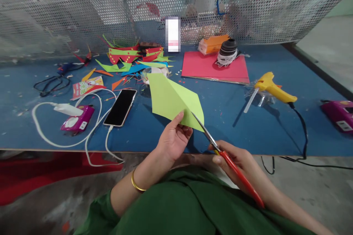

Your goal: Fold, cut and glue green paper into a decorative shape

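Green paper (pixel 172 99) pinched at its lower edge by left hand (pixel 173 139), scissors (pixel 220 150) gripped in right hand (pixel 237 161) — blades at paper's corner, above blue surface (pixel 234 117).

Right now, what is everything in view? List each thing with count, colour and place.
folded paper: one, light green, held up over the near table edge
scissors: one pair, red handles, blades at the paper's lower right edge
phone: one, black screen, left of centre, white cable plugged in
small device: one, magenta, far left, white plug on it
paper scraps: many, green, red, orange, blue, back centre
card sheet: one, pink-red, back right of centre
cord spool: one, black and white, on the card sheet
orange box: one, behind the card sheet
glue gun: one, yellow, right, black cable
table: one, blue
left hand: holds the paper, gold bangle on the wrist
right hand: holds the scissors
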`<state>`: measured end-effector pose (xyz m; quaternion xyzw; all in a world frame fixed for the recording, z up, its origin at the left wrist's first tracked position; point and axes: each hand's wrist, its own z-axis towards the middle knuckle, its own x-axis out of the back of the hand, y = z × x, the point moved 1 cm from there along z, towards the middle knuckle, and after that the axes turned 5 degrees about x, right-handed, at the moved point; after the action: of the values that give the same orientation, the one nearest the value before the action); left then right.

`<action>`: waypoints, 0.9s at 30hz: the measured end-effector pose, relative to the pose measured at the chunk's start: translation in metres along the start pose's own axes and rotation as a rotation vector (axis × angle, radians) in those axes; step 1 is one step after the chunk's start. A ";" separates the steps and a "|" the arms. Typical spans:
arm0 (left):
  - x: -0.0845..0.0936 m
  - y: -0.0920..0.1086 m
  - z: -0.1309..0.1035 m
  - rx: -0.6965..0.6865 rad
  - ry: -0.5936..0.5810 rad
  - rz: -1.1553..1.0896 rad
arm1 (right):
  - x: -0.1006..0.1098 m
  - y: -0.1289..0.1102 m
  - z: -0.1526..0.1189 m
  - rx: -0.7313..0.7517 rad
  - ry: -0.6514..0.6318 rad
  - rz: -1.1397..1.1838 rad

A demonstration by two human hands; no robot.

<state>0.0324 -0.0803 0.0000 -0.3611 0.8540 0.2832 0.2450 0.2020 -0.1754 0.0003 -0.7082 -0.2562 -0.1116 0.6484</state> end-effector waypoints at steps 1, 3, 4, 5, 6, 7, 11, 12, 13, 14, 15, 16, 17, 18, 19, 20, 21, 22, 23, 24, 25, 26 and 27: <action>-0.001 0.000 0.000 0.002 0.017 -0.002 | 0.000 0.000 0.000 0.002 0.002 0.007; -0.002 0.000 -0.001 -0.012 0.049 0.002 | 0.000 0.001 0.000 0.006 -0.008 0.011; -0.003 0.000 -0.002 -0.026 0.065 0.005 | 0.000 0.002 0.000 0.010 -0.020 0.008; -0.003 -0.001 -0.003 -0.047 0.077 0.005 | 0.001 0.002 0.000 0.015 -0.035 0.004; -0.004 -0.001 -0.005 -0.070 0.086 0.005 | 0.001 0.002 0.000 0.022 -0.053 0.003; -0.004 -0.002 -0.006 -0.093 0.091 0.005 | 0.002 0.002 -0.001 0.032 -0.072 0.008; -0.003 -0.002 -0.008 -0.155 0.075 0.001 | 0.003 0.002 -0.002 0.072 -0.115 0.042; -0.003 -0.002 -0.009 -0.162 0.074 -0.001 | 0.003 0.002 -0.002 0.075 -0.124 0.047; -0.003 -0.002 -0.009 -0.165 0.071 -0.005 | 0.003 0.002 -0.002 0.077 -0.131 0.050; -0.003 -0.002 -0.009 -0.164 0.070 -0.009 | 0.003 0.002 -0.002 0.078 -0.137 0.055; -0.003 -0.002 -0.009 -0.162 0.067 -0.016 | 0.003 0.002 -0.002 0.079 -0.142 0.063; -0.004 -0.002 -0.010 -0.158 0.064 -0.024 | 0.003 0.001 -0.001 0.080 -0.144 0.073; -0.004 -0.002 -0.010 -0.155 0.060 -0.031 | 0.003 0.001 -0.001 0.081 -0.146 0.084; -0.004 -0.002 -0.010 -0.150 0.058 -0.034 | 0.004 0.001 -0.001 0.080 -0.147 0.094; -0.004 -0.003 -0.010 -0.145 0.056 -0.033 | 0.004 0.000 0.000 0.076 -0.149 0.102; -0.004 -0.003 -0.011 -0.141 0.054 -0.029 | 0.004 0.000 0.000 0.072 -0.151 0.107; -0.003 -0.004 -0.011 -0.137 0.051 -0.023 | 0.004 0.000 0.000 0.069 -0.151 0.108; -0.003 -0.005 -0.011 -0.134 0.046 -0.017 | 0.004 -0.001 0.001 0.066 -0.149 0.106; -0.003 -0.007 -0.012 -0.132 0.037 -0.009 | 0.003 -0.001 0.001 0.064 -0.141 0.101; -0.003 -0.008 -0.013 -0.131 0.030 -0.004 | 0.003 -0.002 0.002 0.063 -0.132 0.099; -0.003 -0.009 -0.013 -0.131 0.023 -0.001 | 0.003 -0.002 0.003 0.063 -0.122 0.100; -0.003 -0.010 -0.014 -0.132 0.021 0.001 | 0.002 -0.002 0.003 0.064 -0.115 0.105; -0.003 -0.011 -0.015 -0.130 0.025 0.001 | 0.001 -0.002 0.004 0.064 -0.108 0.115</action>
<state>0.0392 -0.0948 0.0096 -0.3791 0.8370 0.3338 0.2103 0.2011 -0.1711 0.0023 -0.7058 -0.2533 -0.0277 0.6610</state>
